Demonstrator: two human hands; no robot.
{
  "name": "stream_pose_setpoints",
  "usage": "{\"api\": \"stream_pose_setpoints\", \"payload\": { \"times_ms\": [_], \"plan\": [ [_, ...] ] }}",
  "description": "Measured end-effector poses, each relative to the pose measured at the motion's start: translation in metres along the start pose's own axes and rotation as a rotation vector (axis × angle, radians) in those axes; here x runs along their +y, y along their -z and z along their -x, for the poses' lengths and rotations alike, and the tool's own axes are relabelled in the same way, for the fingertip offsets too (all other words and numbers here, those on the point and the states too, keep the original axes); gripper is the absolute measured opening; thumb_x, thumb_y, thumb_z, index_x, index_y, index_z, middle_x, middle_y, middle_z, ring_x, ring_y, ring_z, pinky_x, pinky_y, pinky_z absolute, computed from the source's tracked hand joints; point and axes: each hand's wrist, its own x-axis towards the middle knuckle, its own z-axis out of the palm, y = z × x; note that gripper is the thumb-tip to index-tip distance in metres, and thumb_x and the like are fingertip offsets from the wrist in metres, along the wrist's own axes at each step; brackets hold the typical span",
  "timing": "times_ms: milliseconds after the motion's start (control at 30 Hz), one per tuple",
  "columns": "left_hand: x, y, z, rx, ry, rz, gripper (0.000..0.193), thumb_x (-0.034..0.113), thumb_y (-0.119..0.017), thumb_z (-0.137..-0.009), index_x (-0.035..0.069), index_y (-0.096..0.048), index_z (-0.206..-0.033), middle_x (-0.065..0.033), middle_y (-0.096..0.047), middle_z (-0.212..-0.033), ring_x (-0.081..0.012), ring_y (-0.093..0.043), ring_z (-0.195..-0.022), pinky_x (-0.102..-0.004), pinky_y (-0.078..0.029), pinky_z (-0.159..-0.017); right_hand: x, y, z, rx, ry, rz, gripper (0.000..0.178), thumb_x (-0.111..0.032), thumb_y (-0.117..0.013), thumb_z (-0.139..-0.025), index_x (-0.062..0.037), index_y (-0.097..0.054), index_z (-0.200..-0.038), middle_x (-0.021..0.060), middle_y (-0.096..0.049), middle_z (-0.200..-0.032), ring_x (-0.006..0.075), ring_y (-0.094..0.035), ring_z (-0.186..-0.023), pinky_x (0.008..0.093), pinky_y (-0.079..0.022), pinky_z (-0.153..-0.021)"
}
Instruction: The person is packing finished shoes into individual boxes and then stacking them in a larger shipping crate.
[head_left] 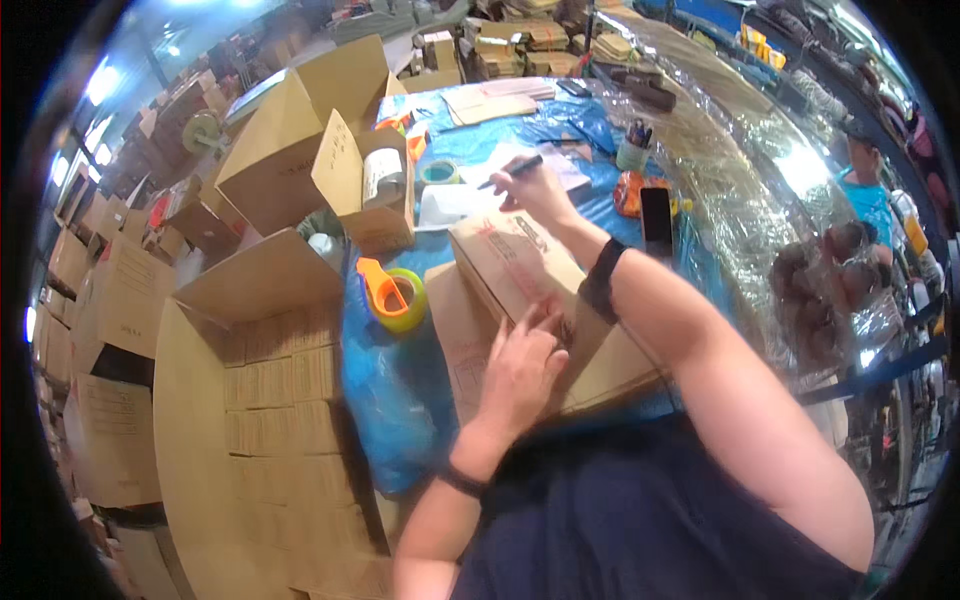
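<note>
My right hand [532, 190] grips a black marker pen [512, 172] over the far end of a brown cardboard box [505, 265]. Handwriting and reddish print show on the box's top. At the near end of that box, my left hand [525, 360] lies with its fingers spread on the cardboard. Beneath the box are flat brown cardboard sheets [460, 370] on a blue plastic-covered table [385, 420]. White paper [445, 207] lies just left of the pen. An orange tape dispenser [380, 287] with a yellow-green tape roll [403, 305] rests left of the box.
A large open carton [185, 400] packed with rows of small brown boxes stands at the left. Beyond it is a smaller open box [375, 225] holding a roll. A phone [656, 218] and a pen cup [633, 150] sit right of my right hand. Clear plastic wrap [740, 170] covers goods further right.
</note>
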Motion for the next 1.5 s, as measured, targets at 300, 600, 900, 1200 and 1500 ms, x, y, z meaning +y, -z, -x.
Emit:
{"api": "stream_pose_setpoints", "payload": {
  "times_ms": [300, 600, 900, 1200, 1500],
  "plan": [
    [-0.001, -0.007, 0.007, 0.08, 0.105, 0.044, 0.022, 0.024, -0.05, -0.102, 0.004, -0.058, -0.102, -0.0113, -0.063, -0.132, -0.0359, -0.048, -0.133, -0.0518, -0.037, -0.11, 0.017, -0.008, -0.001, 0.096, -0.14, 0.115, 0.022, -0.018, -0.067, -0.087, 0.002, -0.063, -0.079, 0.0072, -0.064, -0.067, 0.0145, -0.064, -0.061, 0.0315, -0.054, -0.054],
    [0.0, -0.007, 0.001, 0.088, 0.108, 0.054, 0.02, 0.022, -0.052, -0.1, 0.003, -0.059, -0.101, -0.011, -0.064, -0.131, -0.0351, -0.051, -0.131, -0.051, -0.038, -0.11, 0.02, 0.001, -0.005, -0.018, -0.068, 0.37, 0.023, -0.021, -0.065, -0.088, 0.0014, -0.065, -0.081, 0.0074, -0.065, -0.068, 0.0168, -0.065, -0.061, 0.0324, -0.051, -0.058],
    [0.0, -0.008, -0.002, 0.082, 0.101, 0.072, 0.019, 0.022, -0.053, -0.1, 0.003, -0.059, -0.099, -0.0115, -0.064, -0.13, -0.0364, -0.05, -0.131, -0.0513, -0.038, -0.109, 0.031, 0.005, -0.009, 0.085, -0.113, 0.223, 0.022, -0.017, -0.065, -0.086, 0.004, -0.065, -0.079, 0.0097, -0.064, -0.066, 0.0183, -0.065, -0.059, 0.0334, -0.054, -0.055],
    [-0.003, 0.003, 0.007, 0.088, 0.221, 0.241, 0.024, 0.025, -0.052, -0.103, 0.002, -0.06, -0.106, -0.0125, -0.066, -0.127, -0.0295, -0.058, -0.124, -0.0445, -0.043, -0.105, -0.028, 0.002, 0.013, 0.015, -0.122, -0.093, 0.02, -0.017, -0.059, -0.091, 0.0029, -0.06, -0.087, 0.0058, -0.06, -0.074, 0.0122, -0.063, -0.068, 0.0286, -0.06, -0.061],
    [0.037, 0.053, -0.008, 0.459, 0.398, 0.791, 0.024, 0.016, -0.066, -0.098, -0.002, -0.062, -0.113, -0.0117, -0.07, -0.1, -0.0165, -0.068, -0.083, -0.0287, -0.056, -0.073, -0.153, 0.031, 0.151, -0.309, -0.071, -0.275, 0.013, -0.009, -0.063, -0.093, 0.0001, -0.056, -0.088, 0.0009, -0.057, -0.073, 0.0045, -0.054, -0.055, 0.0238, -0.056, -0.058]
  ]
}}
